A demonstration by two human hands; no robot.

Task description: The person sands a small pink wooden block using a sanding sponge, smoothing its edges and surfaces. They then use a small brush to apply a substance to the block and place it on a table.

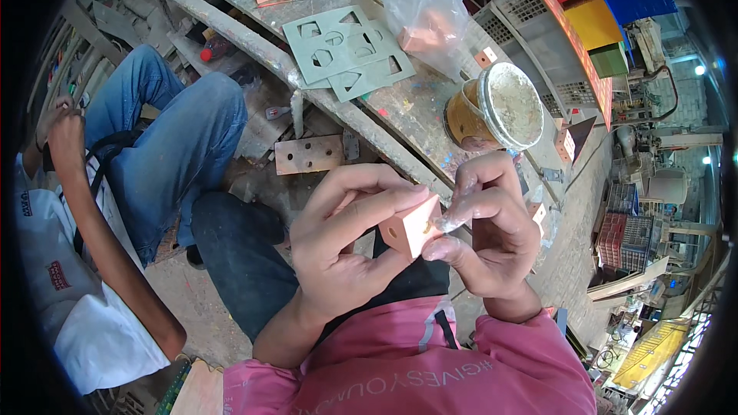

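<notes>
A paint-flecked wooden workbench [400,104] is seen in a cluttered workshop, bearing stencil sheets [346,50] and a glue jar [496,111]. An orange block [411,227] is pinched by left hand [346,242]; right hand [492,227] fingers are closed against it.

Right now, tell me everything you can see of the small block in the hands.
The block is a small cube, pale orange-pink, wood by the look of it, with a round hole in one face. It is tilted, held in the air above the lap, below the bench edge. The left hand pinches it with fingers and thumb; the right hand presses a glossy smear against its right face with wet-looking fingertips.
</notes>
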